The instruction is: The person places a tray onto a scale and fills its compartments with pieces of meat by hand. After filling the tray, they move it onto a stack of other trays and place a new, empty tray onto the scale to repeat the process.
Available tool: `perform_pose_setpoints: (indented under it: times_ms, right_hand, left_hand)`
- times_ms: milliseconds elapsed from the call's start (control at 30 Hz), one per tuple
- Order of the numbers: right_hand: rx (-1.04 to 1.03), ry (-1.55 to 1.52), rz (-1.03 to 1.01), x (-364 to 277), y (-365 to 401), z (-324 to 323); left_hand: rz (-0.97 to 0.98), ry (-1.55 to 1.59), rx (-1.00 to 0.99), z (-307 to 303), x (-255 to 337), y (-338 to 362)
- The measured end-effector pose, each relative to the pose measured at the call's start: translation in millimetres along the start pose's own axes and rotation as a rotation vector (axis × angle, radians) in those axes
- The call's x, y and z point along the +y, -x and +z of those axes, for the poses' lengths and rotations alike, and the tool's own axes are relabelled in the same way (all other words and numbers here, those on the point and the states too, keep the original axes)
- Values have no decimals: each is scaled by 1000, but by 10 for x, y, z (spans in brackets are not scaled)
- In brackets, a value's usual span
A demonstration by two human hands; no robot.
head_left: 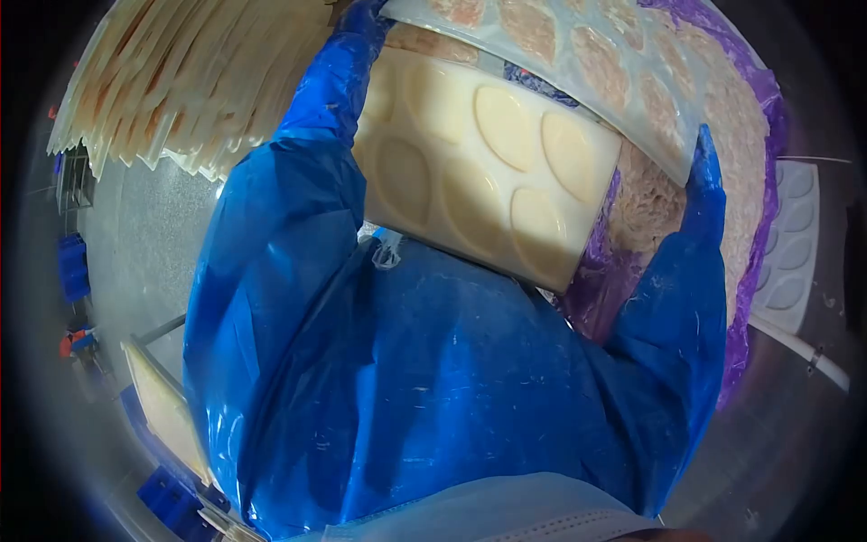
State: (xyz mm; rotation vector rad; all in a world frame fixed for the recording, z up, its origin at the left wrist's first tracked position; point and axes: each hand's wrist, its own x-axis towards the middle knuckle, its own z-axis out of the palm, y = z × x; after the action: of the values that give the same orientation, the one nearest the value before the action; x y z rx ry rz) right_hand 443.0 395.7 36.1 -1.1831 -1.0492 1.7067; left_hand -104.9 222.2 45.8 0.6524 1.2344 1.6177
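Observation:
My two hands in blue gloves and blue plastic sleeves hold trays in front of my chest. My right hand [704, 176] grips the lower right edge of a translucent mould tray [578, 63] whose oval pockets are filled with pinkish minced paste. My left hand [361, 23] reaches up to the tray's far left edge, mostly hidden behind it. Beneath that tray, a cream mould tray [488, 172] with empty oval pockets tilts against my apron [433, 397].
A purple bag [750, 163] holding pale minced paste lies to the right. Behind it stands a white tray [795, 248] with oval pockets. A fanned stack of thin trays [181, 81] fills the upper left. Blue crates [72, 266] and a metal frame [153, 334] sit low left.

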Motion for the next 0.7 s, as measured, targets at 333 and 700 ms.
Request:
perform_pose_setpoints:
  times_ms: [333,700]
  right_hand:
    - [94,137,-191,468,595,-247]
    - [-12,462,-1160,-302,1112,2777]
  left_hand:
    - [62,168,-80,327,-226,-91]
    - [742,189,-476,620,1446,2298]
